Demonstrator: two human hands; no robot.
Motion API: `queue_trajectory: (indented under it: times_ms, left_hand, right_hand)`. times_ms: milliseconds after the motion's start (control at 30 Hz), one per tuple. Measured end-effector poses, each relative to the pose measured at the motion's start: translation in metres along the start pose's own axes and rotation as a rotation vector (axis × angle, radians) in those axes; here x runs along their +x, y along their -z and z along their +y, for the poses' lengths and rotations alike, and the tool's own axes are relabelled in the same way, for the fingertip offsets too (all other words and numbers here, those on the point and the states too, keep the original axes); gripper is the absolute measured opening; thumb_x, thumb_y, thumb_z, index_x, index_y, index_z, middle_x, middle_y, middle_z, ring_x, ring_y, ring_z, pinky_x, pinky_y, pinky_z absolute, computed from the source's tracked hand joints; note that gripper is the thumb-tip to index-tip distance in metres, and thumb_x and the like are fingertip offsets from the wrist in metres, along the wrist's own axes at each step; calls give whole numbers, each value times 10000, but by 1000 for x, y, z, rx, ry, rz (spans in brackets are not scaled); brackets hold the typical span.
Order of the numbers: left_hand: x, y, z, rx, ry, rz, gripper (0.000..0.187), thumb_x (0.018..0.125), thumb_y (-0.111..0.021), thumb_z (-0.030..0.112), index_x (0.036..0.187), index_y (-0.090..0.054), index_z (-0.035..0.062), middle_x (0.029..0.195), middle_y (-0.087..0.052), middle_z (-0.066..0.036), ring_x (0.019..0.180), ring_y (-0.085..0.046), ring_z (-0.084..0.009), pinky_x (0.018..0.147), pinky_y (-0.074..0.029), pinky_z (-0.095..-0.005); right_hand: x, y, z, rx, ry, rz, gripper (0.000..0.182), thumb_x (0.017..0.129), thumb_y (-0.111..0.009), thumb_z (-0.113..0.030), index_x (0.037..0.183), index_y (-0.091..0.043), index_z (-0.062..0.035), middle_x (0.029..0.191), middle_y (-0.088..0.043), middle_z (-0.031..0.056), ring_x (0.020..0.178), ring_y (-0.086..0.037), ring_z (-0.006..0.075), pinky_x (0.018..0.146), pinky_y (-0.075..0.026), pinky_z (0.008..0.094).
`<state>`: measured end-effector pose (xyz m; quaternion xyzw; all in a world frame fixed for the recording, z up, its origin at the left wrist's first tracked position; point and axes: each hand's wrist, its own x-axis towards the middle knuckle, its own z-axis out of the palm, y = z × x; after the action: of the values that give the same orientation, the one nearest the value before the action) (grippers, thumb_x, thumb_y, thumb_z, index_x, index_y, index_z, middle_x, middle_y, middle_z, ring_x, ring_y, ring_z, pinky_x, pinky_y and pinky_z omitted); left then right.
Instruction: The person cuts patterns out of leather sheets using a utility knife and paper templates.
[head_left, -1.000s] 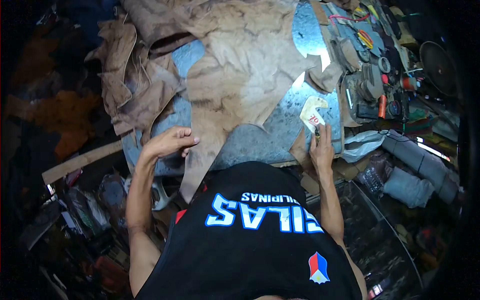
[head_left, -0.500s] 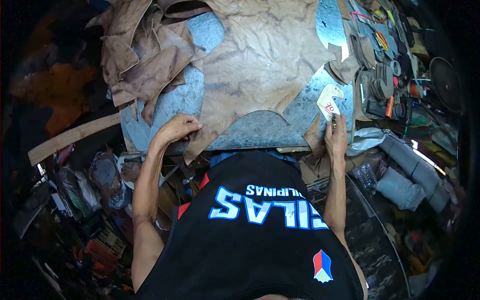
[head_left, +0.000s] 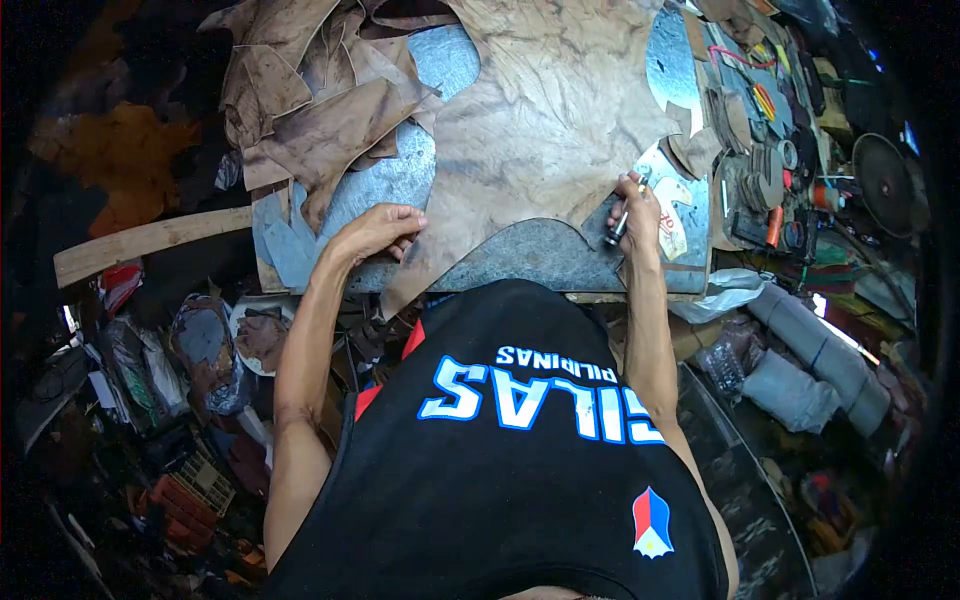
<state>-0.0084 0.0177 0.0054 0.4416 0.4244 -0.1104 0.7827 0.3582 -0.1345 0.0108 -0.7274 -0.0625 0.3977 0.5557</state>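
Observation:
A large brown leather hide [head_left: 540,130] with curved cut edges lies over the metal-topped table [head_left: 530,262]. At its lower left edge, my left hand [head_left: 388,230] pinches the leather. My right hand [head_left: 638,218] is closed around a pen-like tool [head_left: 618,228] with a dark lower end, beside the hide's right edge. Just right of that hand lies a pale template [head_left: 673,212] with red markings, partly covered by the fingers.
Crumpled leather pieces [head_left: 340,125] are heaped at the table's left. Tape rolls, an orange spool [head_left: 775,220] and stacked scraps crowd the right side. A wooden strip [head_left: 150,243] juts out left. Wrapped rolls [head_left: 820,335] lie lower right.
My right hand has moved up and left from the template to the hide's right edge, with the tool in it. The view has shifted slightly; my left hand stays at the leather's left edge.

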Motion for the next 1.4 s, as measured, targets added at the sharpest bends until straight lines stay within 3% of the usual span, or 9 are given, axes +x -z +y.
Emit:
queue_trajectory:
  times_ms: [267,400,433,633,933,1133,1167,1333,1400]
  left_hand:
    - [7,-7,-10,194,-191,79,192,932,-595,238,827,-571,79,666,-479,56,600,-476,-59,509,-408,-242]
    - [-5,-22,12,220,-160,92,304,935,-600,212,1151,-579,-1,892,-598,30,754,-503,-38,684,-427,-214]
    - [-6,-29,18,186,-188,85,395,935,-599,210,1242,-530,-29,953,-617,6,781,-516,-47,715,-433,-216]
    - [-42,-45,48,267,-325,242,464,898,-637,232,1238,-519,-61,857,-527,40,728,-444,-44,632,-384,-216]
    - [-229,-31,52,-378,-661,347,527,765,-644,290,1090,-580,-120,1013,-665,-151,911,-656,-228,836,-519,-313]
    - [-142,-74,47,-413,-216,879,354,864,-631,182,1164,-594,-4,983,-619,-26,832,-580,-110,753,-466,-233]
    - [-112,-72,39,72,-155,816,329,900,-615,199,1152,-604,-11,1000,-627,-46,880,-582,-117,772,-468,-261]
    - [-43,-110,25,596,-403,988,381,925,-588,241,1191,-579,-30,1137,-608,-197,1047,-570,-341,940,-419,-365]
    - [-46,-106,9,904,-394,1594,419,927,-597,265,1227,-562,-25,1217,-571,-219,1135,-538,-332,994,-385,-375]
  right_hand:
    - [15,-10,-6,-365,73,22,413,860,-626,-217,1146,-483,43,513,-496,22,368,-467,112,309,-340,256]
    - [43,3,21,-538,366,30,414,854,-603,-200,1168,-514,53,575,-522,39,413,-474,118,371,-386,286]
    - [38,1,12,-572,298,14,491,827,-632,-245,1208,-546,53,1059,-638,267,966,-632,341,855,-484,402]
    - [2,-12,-36,-611,524,-27,387,846,-610,-206,1159,-578,20,944,-664,234,841,-658,321,751,-508,370]
    - [-113,40,-106,-553,370,-1063,215,858,-684,-208,968,-677,-23,755,-682,115,681,-666,200,631,-521,310]
    - [1,62,-121,-815,499,-545,231,847,-621,-199,970,-656,-6,795,-671,190,754,-681,232,661,-522,354]
    - [37,66,-117,-909,579,-447,252,834,-618,-212,975,-653,-6,805,-667,205,752,-682,263,670,-522,363]
    - [180,49,-147,-1145,693,-152,396,810,-551,-239,1154,-624,-57,972,-649,275,946,-621,430,828,-484,485]
    - [216,39,-160,-1206,662,-148,436,809,-544,-246,1204,-607,-71,1018,-645,271,996,-611,424,869,-473,486]
